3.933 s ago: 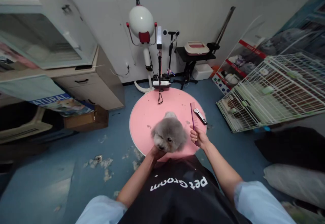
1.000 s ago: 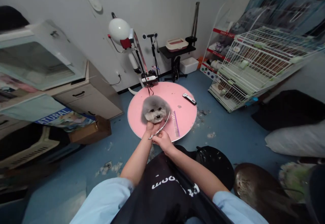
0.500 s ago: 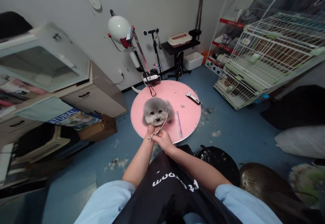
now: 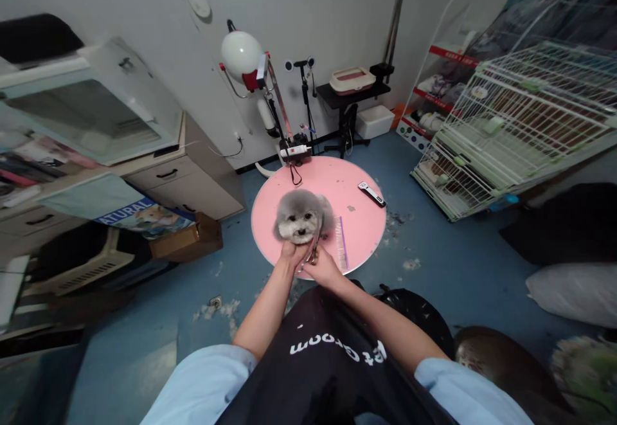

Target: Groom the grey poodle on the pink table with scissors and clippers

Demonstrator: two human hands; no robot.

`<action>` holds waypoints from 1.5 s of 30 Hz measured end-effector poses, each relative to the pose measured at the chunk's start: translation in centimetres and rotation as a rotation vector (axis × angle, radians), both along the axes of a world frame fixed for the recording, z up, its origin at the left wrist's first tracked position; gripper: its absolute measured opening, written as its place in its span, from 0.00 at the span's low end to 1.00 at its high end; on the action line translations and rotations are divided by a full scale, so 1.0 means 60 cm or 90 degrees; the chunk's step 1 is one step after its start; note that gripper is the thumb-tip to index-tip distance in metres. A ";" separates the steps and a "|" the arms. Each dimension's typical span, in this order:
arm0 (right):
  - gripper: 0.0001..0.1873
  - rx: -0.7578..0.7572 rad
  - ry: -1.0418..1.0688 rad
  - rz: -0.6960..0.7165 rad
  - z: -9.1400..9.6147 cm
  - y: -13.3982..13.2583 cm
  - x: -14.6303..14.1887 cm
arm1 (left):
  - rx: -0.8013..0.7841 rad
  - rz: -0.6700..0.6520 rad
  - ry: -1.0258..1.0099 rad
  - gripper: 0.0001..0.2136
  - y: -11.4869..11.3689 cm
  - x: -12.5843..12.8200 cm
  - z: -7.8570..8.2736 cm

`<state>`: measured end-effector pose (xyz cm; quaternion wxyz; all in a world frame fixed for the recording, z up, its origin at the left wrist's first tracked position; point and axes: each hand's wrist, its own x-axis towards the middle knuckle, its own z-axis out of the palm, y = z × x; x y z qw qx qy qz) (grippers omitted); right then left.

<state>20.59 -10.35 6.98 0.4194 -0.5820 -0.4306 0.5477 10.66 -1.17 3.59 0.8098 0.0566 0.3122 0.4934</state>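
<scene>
A small grey fluffy dog (image 4: 303,214) sits on a round pink table (image 4: 359,224), facing me. My left hand (image 4: 291,253) is closed under its chin, holding its muzzle. My right hand (image 4: 324,269) grips curved metal scissors (image 4: 315,243) whose blades rise beside the dog's cheek. A purple comb (image 4: 342,251) lies on the table just right of the dog. An electric clipper (image 4: 371,194) rests further back on the right side of the table.
A grooming arm with a white lamp (image 4: 242,55) stands behind the table. A wire cage (image 4: 520,123) leans at the right, a cabinet (image 4: 193,174) at the left. Hair clumps (image 4: 212,312) litter the blue floor. A black bag (image 4: 414,312) sits by my right side.
My right hand first held the comb; the comb now lies on the table and the hand holds scissors. In the last second the scissors swung upright, closer to the dog's cheek.
</scene>
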 end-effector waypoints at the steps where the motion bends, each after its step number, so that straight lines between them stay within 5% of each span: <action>1: 0.15 0.014 -0.054 0.015 -0.001 0.003 0.012 | -0.028 0.040 -0.006 0.09 -0.002 0.001 0.009; 5: 0.15 0.079 -0.216 0.093 0.001 0.023 0.050 | -0.100 0.089 -0.022 0.12 -0.006 0.001 0.035; 10: 0.11 0.107 -0.291 0.147 0.001 0.050 0.072 | -0.114 0.102 -0.032 0.12 -0.003 -0.004 0.034; 25: 0.15 0.086 -0.102 0.201 -0.025 0.083 0.100 | -0.104 0.104 -0.017 0.11 0.000 -0.007 0.037; 45: 0.18 0.002 0.034 0.186 -0.013 0.083 0.097 | -0.117 0.069 -0.053 0.12 -0.002 -0.004 0.034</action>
